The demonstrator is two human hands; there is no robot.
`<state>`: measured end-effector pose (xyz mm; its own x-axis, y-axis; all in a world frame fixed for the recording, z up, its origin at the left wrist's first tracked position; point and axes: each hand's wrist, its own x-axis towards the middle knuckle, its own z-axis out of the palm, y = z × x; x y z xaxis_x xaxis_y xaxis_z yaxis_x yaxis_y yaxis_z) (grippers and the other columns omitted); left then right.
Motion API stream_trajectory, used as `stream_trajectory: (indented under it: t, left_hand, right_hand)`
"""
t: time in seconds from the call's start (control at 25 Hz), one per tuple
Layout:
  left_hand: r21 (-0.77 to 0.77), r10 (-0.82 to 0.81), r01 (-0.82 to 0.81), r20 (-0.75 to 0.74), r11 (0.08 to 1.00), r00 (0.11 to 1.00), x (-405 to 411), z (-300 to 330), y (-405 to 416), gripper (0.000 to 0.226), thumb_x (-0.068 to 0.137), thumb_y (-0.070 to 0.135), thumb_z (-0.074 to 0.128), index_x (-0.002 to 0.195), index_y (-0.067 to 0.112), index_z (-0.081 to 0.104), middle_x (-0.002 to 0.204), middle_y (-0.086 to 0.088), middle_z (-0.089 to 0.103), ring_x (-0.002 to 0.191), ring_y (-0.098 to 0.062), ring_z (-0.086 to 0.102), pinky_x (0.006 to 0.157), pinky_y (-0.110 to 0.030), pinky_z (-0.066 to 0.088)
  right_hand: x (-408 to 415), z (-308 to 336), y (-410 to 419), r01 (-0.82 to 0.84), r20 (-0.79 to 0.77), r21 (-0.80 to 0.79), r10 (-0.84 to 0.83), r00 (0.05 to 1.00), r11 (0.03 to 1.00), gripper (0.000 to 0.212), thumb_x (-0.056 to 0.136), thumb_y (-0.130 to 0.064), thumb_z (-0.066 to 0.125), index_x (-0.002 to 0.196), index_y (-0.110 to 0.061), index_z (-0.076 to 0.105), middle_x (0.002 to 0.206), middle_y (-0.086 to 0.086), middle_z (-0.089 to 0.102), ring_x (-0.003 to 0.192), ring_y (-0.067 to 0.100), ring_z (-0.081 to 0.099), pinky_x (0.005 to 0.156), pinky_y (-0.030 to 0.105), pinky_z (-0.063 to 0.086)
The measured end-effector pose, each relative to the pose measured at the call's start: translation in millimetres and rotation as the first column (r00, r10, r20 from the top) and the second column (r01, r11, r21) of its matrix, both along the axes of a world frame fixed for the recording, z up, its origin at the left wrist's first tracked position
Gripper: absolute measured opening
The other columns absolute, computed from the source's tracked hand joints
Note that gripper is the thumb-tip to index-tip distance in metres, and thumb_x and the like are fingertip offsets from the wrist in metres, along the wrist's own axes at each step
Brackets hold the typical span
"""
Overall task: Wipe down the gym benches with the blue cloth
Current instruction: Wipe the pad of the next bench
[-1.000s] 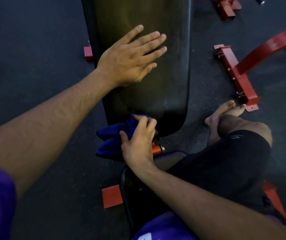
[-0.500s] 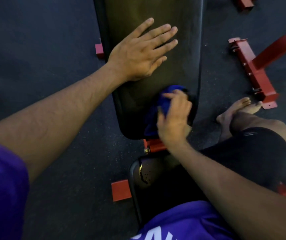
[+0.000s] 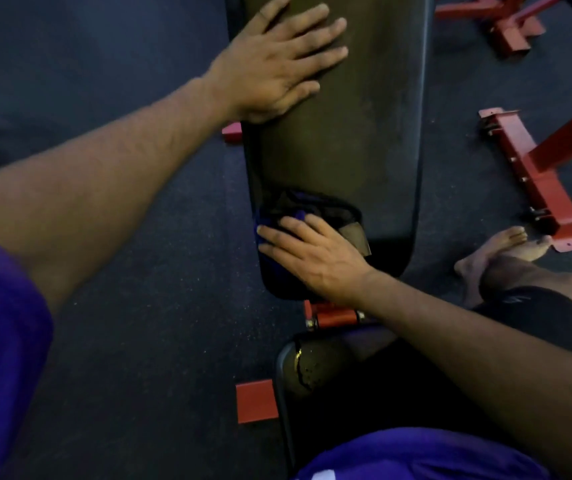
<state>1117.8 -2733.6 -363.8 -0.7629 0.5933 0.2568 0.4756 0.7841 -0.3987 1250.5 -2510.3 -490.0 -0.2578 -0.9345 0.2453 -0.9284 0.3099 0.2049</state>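
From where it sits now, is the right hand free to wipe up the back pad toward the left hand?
Probably yes: the right hand presses the blue cloth on the back pad, bare up to the left hand.

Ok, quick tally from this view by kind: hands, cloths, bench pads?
Hands: 2, the left hand flat on the back pad, the right hand pressing the cloth.
Blue cloth: 1.
Bench pads: 2, the back pad and the seat pad.
Total: 5.
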Motion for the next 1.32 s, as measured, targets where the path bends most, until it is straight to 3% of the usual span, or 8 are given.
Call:
stream_trajectory:
  t: [0.24, 0.36, 0.48, 0.72, 0.88, 1.0, 1.16, 1.32]
  left_hand:
    - [0.039, 0.012, -0.012, 0.005, 0.999, 1.000, -3, -9, -3, 0.053, 0.111, 0.041, 0.014, 0.162, 0.029, 0.018, 0.171, 0.003, 0.014, 0.158, -0.021, 0.008, 0.128, -0.051, 0.005]
    - [0.043, 0.015, -0.015, 0.003, 0.999, 1.000, -4, -9, -3, 0.053, 0.111, 0.041, 0.015, 0.163, 0.029, 0.019, 0.171, 0.004, 0.014, 0.158, -0.021, 0.008, 0.128, -0.050, 0.005]
    - [0.052, 0.021, -0.021, 0.001, 0.998, 1.000, -3, -11, -2, 0.054, 0.111, 0.042, 0.015, 0.163, 0.029, 0.018, 0.171, 0.003, 0.013, 0.158, -0.021, 0.007, 0.128, -0.050, 0.004]
    - [0.056, 0.025, -0.025, 0.000, 0.998, 1.000, -4, -8, -1, 0.054, 0.111, 0.042, 0.014, 0.163, 0.029, 0.017, 0.171, 0.002, 0.013, 0.158, -0.021, 0.008, 0.128, -0.051, 0.006]
    - [0.069, 0.020, -0.019, -0.023, 0.997, 1.000, -2, -8, 1, 0.052, 0.111, 0.041, 0.022, 0.162, 0.028, 0.024, 0.170, 0.003, 0.019, 0.158, -0.021, 0.013, 0.127, -0.051, 0.009]
    - [0.097, 0.058, -0.058, -0.001, 0.994, 0.998, 4, -8, 9, 0.052, 0.110, 0.038, 0.025, 0.161, 0.026, 0.027, 0.170, 0.000, 0.020, 0.158, -0.023, 0.013, 0.127, -0.054, 0.010]
    - [0.234, 0.071, -0.070, 0.003, 0.970, 0.997, 13, -14, 32, 0.050, 0.108, 0.033, 0.036, 0.156, 0.021, 0.039, 0.165, -0.004, 0.032, 0.154, -0.023, 0.028, 0.126, -0.052, 0.017]
    - [0.447, 0.165, -0.147, -0.001, 0.882, 0.986, 12, -15, 57, 0.047, 0.106, 0.028, 0.041, 0.150, 0.016, 0.048, 0.161, -0.008, 0.040, 0.150, -0.025, 0.035, 0.125, -0.051, 0.021]
  right_hand:
    - [-35, 22, -41, 0.136, 0.164, -0.117, -0.116, 0.980, 0.984, 0.052, 0.088, -0.038, 0.062, 0.135, -0.015, 0.058, 0.150, 0.008, 0.048, 0.144, 0.030, 0.035, 0.121, 0.052, 0.017]
    - [8, -14, -11, -0.123, 0.163, 0.059, 0.112, 0.980, 0.991, 0.052, 0.081, -0.035, 0.062, 0.128, -0.012, 0.063, 0.144, 0.010, 0.054, 0.139, 0.030, 0.042, 0.119, 0.050, 0.014]
    - [9, -17, -1, -0.345, 0.119, 0.217, 0.325, 0.938, 0.913, 0.041, 0.085, -0.026, 0.058, 0.123, -0.012, 0.065, 0.137, 0.010, 0.060, 0.135, 0.030, 0.047, 0.119, 0.048, 0.015]
    - [-67, 47, -66, -0.024, 0.118, -0.028, 0.027, 0.993, 0.999, 0.048, 0.079, -0.043, 0.064, 0.117, -0.014, 0.065, 0.120, 0.007, 0.066, 0.130, 0.030, 0.050, 0.118, 0.046, 0.016]
    - [-13, 14, -38, -0.199, 0.270, 0.042, 0.181, 0.946, 0.979, 0.045, 0.074, -0.037, 0.072, 0.110, -0.010, 0.065, 0.112, 0.009, 0.068, 0.124, 0.029, 0.053, 0.120, 0.045, 0.017]
    - [1, 19, -22, -0.249, 0.452, 0.121, 0.170, 0.875, 0.961, 0.043, 0.077, -0.036, 0.073, 0.111, -0.013, 0.063, 0.110, 0.007, 0.066, 0.118, 0.028, 0.054, 0.116, 0.042, 0.024]
    - [-38, 75, -4, -0.054, 0.477, -0.008, 0.051, 0.877, 0.999, 0.040, 0.081, -0.042, 0.054, 0.109, -0.014, 0.064, 0.100, 0.005, 0.066, 0.101, 0.027, 0.058, 0.093, 0.039, 0.041]
    - [-87, 128, 24, 0.065, 0.502, -0.205, 0.047, 0.864, 0.977, 0.032, 0.083, -0.035, 0.054, 0.106, -0.016, 0.063, 0.099, 0.000, 0.066, 0.096, 0.021, 0.058, 0.092, 0.039, 0.043]
